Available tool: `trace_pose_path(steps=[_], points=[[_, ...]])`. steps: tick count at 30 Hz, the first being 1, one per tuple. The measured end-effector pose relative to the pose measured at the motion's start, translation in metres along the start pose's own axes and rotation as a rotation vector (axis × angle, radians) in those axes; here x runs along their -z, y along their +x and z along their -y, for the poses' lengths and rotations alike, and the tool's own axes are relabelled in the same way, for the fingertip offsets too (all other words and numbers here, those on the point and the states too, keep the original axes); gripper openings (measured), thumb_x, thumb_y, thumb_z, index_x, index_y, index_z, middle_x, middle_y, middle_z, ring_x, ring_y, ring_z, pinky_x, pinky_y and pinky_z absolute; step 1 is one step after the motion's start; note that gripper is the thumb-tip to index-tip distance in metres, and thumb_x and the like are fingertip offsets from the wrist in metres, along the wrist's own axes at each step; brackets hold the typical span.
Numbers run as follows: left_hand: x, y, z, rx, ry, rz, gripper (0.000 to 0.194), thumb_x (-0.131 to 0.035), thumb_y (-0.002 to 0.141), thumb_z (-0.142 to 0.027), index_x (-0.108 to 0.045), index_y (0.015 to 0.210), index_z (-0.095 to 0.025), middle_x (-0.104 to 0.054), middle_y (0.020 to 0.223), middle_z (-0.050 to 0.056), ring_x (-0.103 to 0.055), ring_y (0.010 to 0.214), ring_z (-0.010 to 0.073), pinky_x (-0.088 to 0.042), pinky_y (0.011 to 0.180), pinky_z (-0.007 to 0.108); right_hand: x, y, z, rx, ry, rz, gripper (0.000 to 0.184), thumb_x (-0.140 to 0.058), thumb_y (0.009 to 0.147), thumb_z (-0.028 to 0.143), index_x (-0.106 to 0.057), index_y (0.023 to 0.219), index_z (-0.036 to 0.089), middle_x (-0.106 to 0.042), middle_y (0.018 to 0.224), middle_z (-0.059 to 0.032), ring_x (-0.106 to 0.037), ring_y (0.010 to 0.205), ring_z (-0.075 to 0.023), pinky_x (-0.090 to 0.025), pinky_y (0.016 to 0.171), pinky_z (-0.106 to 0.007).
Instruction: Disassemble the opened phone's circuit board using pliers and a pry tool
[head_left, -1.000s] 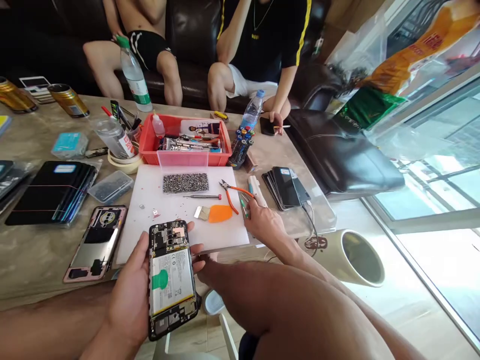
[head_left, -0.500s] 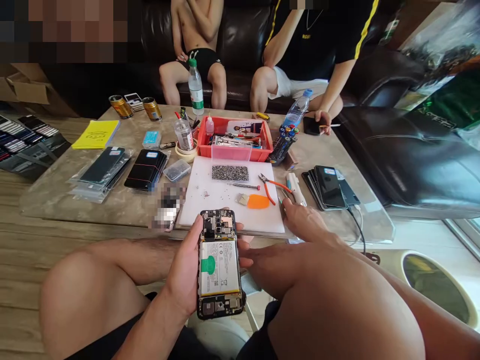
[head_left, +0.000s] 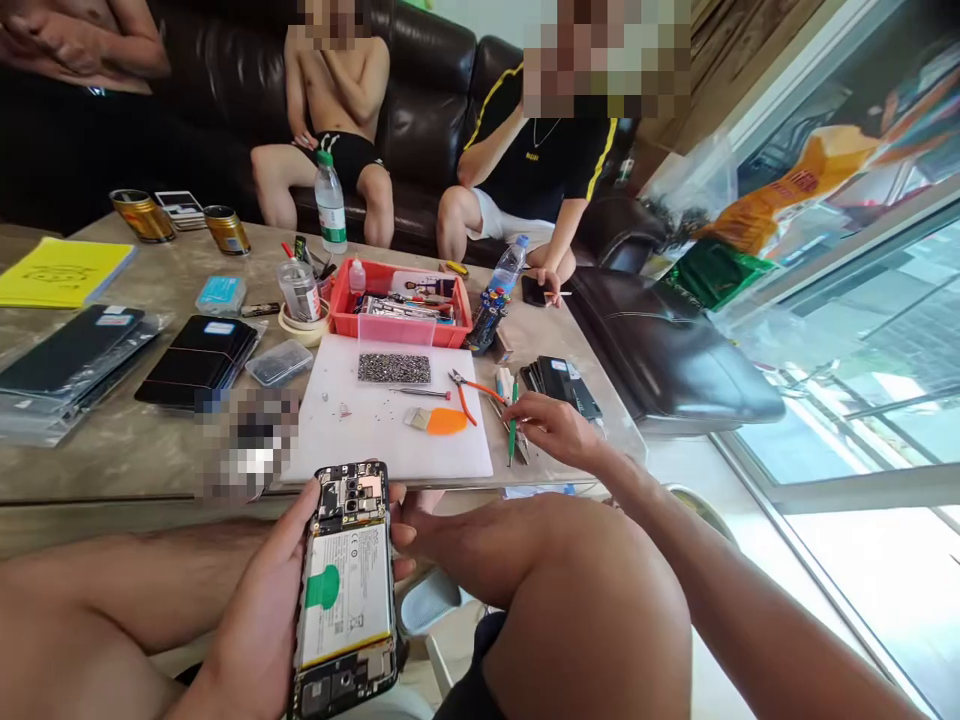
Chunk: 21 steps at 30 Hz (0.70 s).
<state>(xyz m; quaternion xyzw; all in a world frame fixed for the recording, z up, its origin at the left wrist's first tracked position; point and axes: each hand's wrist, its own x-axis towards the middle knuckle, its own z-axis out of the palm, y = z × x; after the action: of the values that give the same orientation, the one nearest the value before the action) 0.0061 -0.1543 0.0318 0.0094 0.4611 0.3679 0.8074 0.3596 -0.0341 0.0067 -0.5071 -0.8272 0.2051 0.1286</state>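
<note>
Reaching a moment ago, the right hand (head_left: 556, 426) now has fingers pinching a green stick (head_left: 513, 430) near the front edge of the counter (head_left: 135, 455), while the left hand (head_left: 259, 605) grips an opened phone (head_left: 349, 590) before that edge, occupying both.

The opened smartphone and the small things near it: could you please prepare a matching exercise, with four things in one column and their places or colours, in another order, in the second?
Column one:
1. Opened smartphone
2. Thin green tool
3. Cutting pliers
4. Tiny metallic pieces

Column two:
A. Orange handles
B. Gathered in a shallow box
C. Left hand
D. Right hand

Right pairs: 1-C, 2-D, 3-A, 4-B.
</note>
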Motion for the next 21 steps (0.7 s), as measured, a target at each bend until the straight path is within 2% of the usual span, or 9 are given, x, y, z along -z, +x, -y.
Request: trace_pose_path(steps=[2,5,7,8,10,13,16,18,21], points=[[-0.003,-0.001,0.000,0.007,-0.016,-0.008,0.049,-0.047,0.103,-0.046,-0.073,0.125,-0.011,-0.081,0.099,0.021,-0.080,0.077,0.0341,-0.065,0.067,0.044,0.012,0.002,0.009,0.086,0.049,-0.051,0.031,-0.051,0.088,0.012,-0.073,0.108,0.021,-0.070,0.107,-0.0073,-0.070,0.089,-0.0175,-0.057,0.083,-0.030],[-0.010,-0.006,0.000,-0.001,-0.084,0.008,0.052,-0.041,0.105,-0.043,-0.074,0.122,-0.007,-0.080,0.100,0.022,-0.079,0.077,0.0294,-0.065,0.070,0.040,0.030,0.001,0.036,0.101,0.077,-0.141,0.014,-0.060,0.092,0.025,-0.072,0.098,0.021,-0.069,0.098,-0.0075,-0.069,0.084,-0.0202,-0.060,0.077,-0.033],[-0.013,-0.008,0.000,0.001,-0.125,0.075,0.058,-0.036,0.106,-0.045,-0.074,0.120,-0.004,-0.080,0.097,0.022,-0.078,0.076,0.0273,-0.064,0.071,0.038,0.039,-0.004,0.060,0.020,0.115,-0.244,0.016,-0.066,0.094,0.036,-0.073,0.096,0.022,-0.070,0.088,-0.0055,-0.067,0.074,-0.0208,-0.059,0.069,-0.035],[-0.013,-0.008,0.000,0.011,-0.134,0.120,0.061,-0.035,0.106,-0.048,-0.074,0.120,-0.003,-0.079,0.094,0.021,-0.078,0.074,0.0272,-0.063,0.070,0.036,0.041,-0.008,0.073,-0.064,0.177,-0.292,0.021,-0.064,0.097,0.041,-0.073,0.100,0.023,-0.072,0.089,-0.0048,-0.068,0.073,-0.0210,-0.059,0.068,-0.036],[-0.011,-0.008,0.002,0.024,-0.141,0.197,0.067,-0.033,0.105,-0.054,-0.074,0.120,-0.004,-0.079,0.092,0.020,-0.077,0.071,0.0277,-0.062,0.066,0.035,0.039,-0.017,0.097,-0.165,0.370,-0.453,0.028,-0.063,0.100,0.049,-0.077,0.092,0.026,-0.075,0.093,-0.0045,-0.070,0.078,-0.0218,-0.061,0.072,-0.037],[-0.008,-0.005,0.005,0.029,-0.156,0.268,0.068,-0.035,0.103,-0.060,-0.072,0.124,-0.007,-0.079,0.097,0.018,-0.078,0.075,0.0298,-0.060,0.064,0.034,0.017,-0.027,0.130,-0.223,0.822,-0.500,0.030,-0.071,0.093,0.056,-0.080,0.088,0.027,-0.076,0.105,-0.0044,-0.074,0.080,-0.0213,-0.065,0.073,-0.036],[-0.006,-0.004,0.007,0.038,-0.147,0.299,0.069,-0.036,0.102,-0.064,-0.069,0.130,-0.010,-0.079,0.099,0.017,-0.079,0.076,0.0300,-0.059,0.061,0.033,-0.017,-0.029,0.154,-0.360,1.129,-0.371,0.038,-0.078,0.086,0.062,-0.081,0.087,0.024,-0.077,0.089,-0.0067,-0.074,0.069,-0.0189,-0.065,0.066,-0.031],[-0.005,-0.004,0.007,0.062,-0.130,0.291,0.070,-0.037,0.101,-0.066,-0.067,0.132,-0.011,-0.079,0.099,0.018,-0.078,0.077,0.0301,-0.059,0.061,0.034,-0.037,-0.027,0.165,-0.454,1.271,-0.296,0.034,-0.084,0.082,0.056,-0.079,0.088,0.023,-0.076,0.078,-0.0055,-0.073,0.066,-0.0176,-0.064,0.065,-0.029],[-0.004,-0.003,0.008,0.116,-0.096,0.266,0.071,-0.043,0.097,-0.067,-0.065,0.134,-0.011,-0.079,0.101,0.019,-0.078,0.082,0.0325,-0.058,0.061,0.034,-0.056,-0.024,0.174,-0.482,1.434,-0.208,0.028,-0.088,0.081,0.045,-0.074,0.092,0.023,-0.076,0.078,-0.0036,-0.072,0.067,-0.0173,-0.063,0.065,-0.030]])
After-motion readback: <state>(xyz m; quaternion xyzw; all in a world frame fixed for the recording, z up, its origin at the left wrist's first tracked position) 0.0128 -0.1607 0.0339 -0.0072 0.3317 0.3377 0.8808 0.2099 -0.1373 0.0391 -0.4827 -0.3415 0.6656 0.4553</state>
